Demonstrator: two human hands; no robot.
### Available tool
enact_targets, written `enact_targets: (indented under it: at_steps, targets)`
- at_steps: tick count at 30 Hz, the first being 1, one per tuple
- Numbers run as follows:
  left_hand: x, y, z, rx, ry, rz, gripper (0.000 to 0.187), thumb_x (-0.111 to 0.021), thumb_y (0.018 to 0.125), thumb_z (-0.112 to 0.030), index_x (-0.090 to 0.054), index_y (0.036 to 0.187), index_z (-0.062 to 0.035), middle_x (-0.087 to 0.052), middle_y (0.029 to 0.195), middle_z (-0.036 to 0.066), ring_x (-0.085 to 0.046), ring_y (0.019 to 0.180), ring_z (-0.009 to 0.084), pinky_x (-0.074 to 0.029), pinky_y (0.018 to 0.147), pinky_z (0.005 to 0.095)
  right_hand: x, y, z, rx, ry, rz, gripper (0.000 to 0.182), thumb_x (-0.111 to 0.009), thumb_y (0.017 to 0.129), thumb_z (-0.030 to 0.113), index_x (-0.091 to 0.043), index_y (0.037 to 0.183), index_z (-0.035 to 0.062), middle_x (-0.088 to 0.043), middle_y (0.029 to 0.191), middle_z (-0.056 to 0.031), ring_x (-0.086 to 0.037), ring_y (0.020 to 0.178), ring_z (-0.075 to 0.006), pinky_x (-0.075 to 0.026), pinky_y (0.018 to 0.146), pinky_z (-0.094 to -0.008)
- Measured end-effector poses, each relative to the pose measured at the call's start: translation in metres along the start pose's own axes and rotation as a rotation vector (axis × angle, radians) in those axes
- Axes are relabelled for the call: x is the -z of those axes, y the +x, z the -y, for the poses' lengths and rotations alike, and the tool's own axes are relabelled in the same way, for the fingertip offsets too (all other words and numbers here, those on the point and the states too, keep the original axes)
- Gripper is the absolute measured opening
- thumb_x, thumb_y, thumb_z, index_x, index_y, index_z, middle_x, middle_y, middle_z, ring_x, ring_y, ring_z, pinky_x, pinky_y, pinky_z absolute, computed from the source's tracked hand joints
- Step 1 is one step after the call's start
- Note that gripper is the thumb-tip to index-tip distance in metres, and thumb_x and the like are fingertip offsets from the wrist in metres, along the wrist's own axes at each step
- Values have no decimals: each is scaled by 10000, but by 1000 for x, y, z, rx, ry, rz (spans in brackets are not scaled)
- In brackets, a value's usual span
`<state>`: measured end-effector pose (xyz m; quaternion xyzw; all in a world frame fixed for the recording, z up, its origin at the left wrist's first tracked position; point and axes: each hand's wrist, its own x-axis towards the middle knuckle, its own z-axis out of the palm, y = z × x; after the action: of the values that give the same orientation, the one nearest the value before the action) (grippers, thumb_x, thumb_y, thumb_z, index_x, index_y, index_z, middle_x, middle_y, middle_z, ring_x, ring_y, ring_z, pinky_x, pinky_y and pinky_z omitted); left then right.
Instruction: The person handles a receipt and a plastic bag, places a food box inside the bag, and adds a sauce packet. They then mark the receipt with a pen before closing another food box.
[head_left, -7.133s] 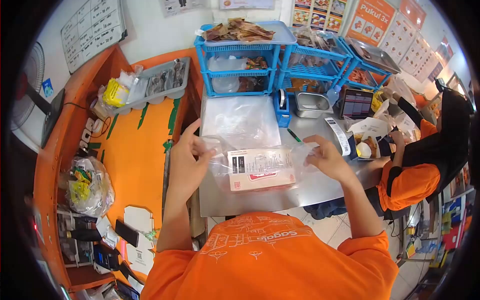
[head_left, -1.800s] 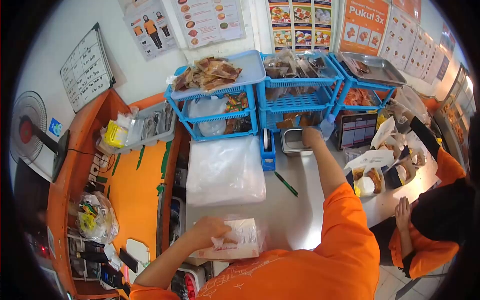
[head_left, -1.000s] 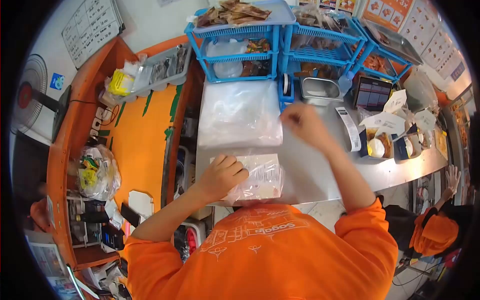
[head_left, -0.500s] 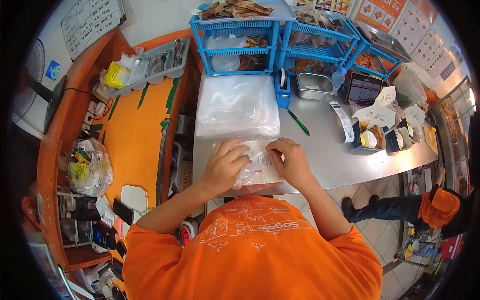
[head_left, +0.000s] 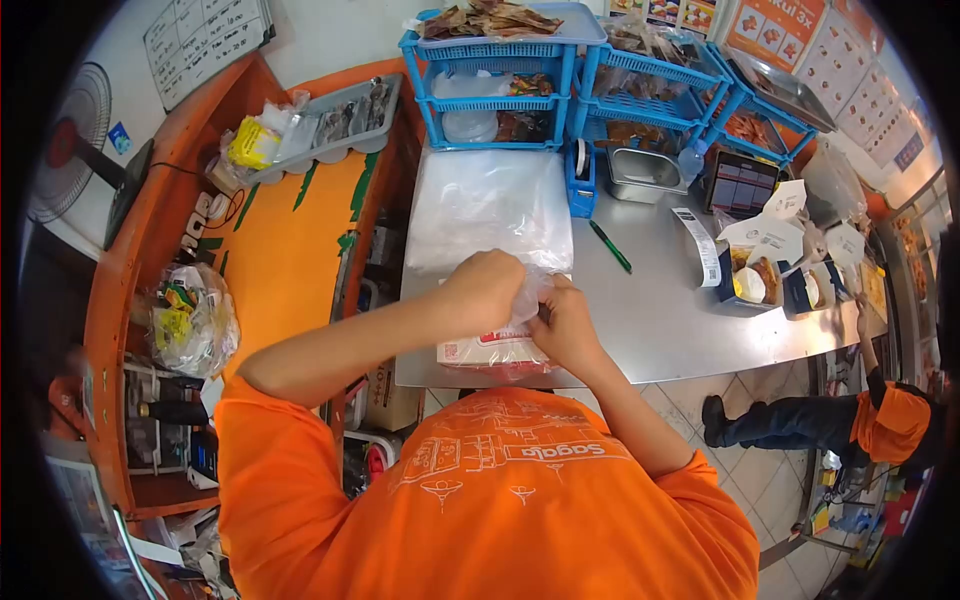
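A white food box (head_left: pixel 462 354) with red print sits at the table's front edge inside a clear plastic bag (head_left: pixel 532 292). The bag's upper part is bunched up between my hands. My left hand (head_left: pixel 487 288) is closed on the bunched plastic from the left, its back hiding most of the fingers. From the right, my right hand (head_left: pixel 566 322) pinches the same plastic with curled fingers, just above the box. Behind my hands lies a flat stack of clear plastic bags (head_left: pixel 490 205).
Blue tape dispenser (head_left: pixel 582 185), green pen (head_left: pixel 611 247), steel container (head_left: pixel 643 172), receipt strip (head_left: pixel 697 245) and tablet (head_left: pixel 742 183) lie right. Open food boxes (head_left: pixel 750 280) stand beyond. Blue racks (head_left: pixel 490 100) line the back. A co-worker (head_left: pixel 885 420) is far right.
Both hands drew the plastic off the box top and gathered it into a bunch; my left hand moved right and up. The co-worker's arm now reaches toward the table's right end.
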<state>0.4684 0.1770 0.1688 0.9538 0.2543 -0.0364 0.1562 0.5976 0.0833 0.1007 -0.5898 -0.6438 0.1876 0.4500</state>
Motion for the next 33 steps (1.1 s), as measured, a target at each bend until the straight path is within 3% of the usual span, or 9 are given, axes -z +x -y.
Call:
enact_targets:
  at_steps: [3, 5, 6, 8, 16, 19, 21, 24, 33]
  targets:
    - [8, 5, 6, 133, -210, 149, 188, -619, 664, 7, -591, 836, 76, -629, 790, 224, -637, 696, 333, -520, 620, 375, -1, 0, -4, 70, -8, -3, 130, -607, 658, -50, -613, 779, -1, -564, 773, -147, -536, 783, -334, -446, 682, -401]
    - [-4, 4, 23, 292, -725, 183, 191, -643, 679, 4, -616, 854, 76, -652, 804, 175, -653, 665, 237, -534, 581, 318, -3, -3, 2, 47, 37, -58, 165, -616, 657, -48, -613, 810, 14, -560, 786, -133, -535, 784, -322, -443, 679, -390]
    - [-10, 2, 27, 297, -719, 187, 191, -643, 679, 4, -616, 854, 76, -652, 804, 175, -653, 665, 237, -534, 581, 318, -3, -5, 6, 25, 73, -117, 200, -624, 656, -47, -613, 841, 28, -556, 799, -118, -534, 784, -311, -441, 676, -378]
    - [-20, -6, 29, 479, -1084, 76, 214, -670, 685, 11, -643, 890, 65, -648, 793, 114, -638, 696, 176, -540, 623, 288, -3, -11, 13, 106, 81, -94, 226, -634, 656, -37, -620, 867, 44, -558, 814, -103, -535, 803, -298, -438, 698, -373]
    - [-28, -16, 38, 386, -1247, 71, 206, -650, 705, 31, -651, 909, 56, -653, 815, 120, -633, 735, 177, -526, 643, 275, -19, -17, 23, 200, -69, -49, 242, -679, 650, -8, -662, 872, 87, -565, 861, -62, -535, 851, -258, -413, 781, -351]
    - [-35, -17, 42, 406, -1353, 47, 211, -656, 710, 24, -645, 918, 55, -653, 830, 118, -634, 740, 182, -523, 646, 282, -22, -15, 21, 142, -63, -106, 167, -683, 678, 6, -670, 828, 77, -564, 863, -69, -520, 845, -253, -410, 770, -339]
    - [-38, -20, 41, 427, -1425, 27, 213, -660, 714, 19, -641, 922, 55, -652, 837, 117, -635, 742, 184, -522, 649, 285, -19, -13, 22, -100, 159, -148, 88, -647, 708, 19, -664, 789, 48, -551, 874, -74, -470, 864, -271, -380, 789, -357]
    - [-38, -22, 37, 454, -1401, 2, 194, -658, 731, 14, -635, 920, 46, -649, 845, 122, -639, 742, 190, -525, 650, 286, -14, -11, 25, -214, 184, -169, 23, -634, 745, 38, -655, 754, 37, -536, 892, -83, -426, 921, -287, -364, 821, -372]
    - [-45, -26, 35, 372, -1387, -92, 148, -661, 765, 9, -637, 909, 32, -646, 821, 124, -643, 721, 184, -533, 657, 284, -16, -15, 33, -225, -1, -81, 47, -628, 724, 60, -642, 741, 19, -504, 970, -132, -389, 985, -328, -353, 864, -393]
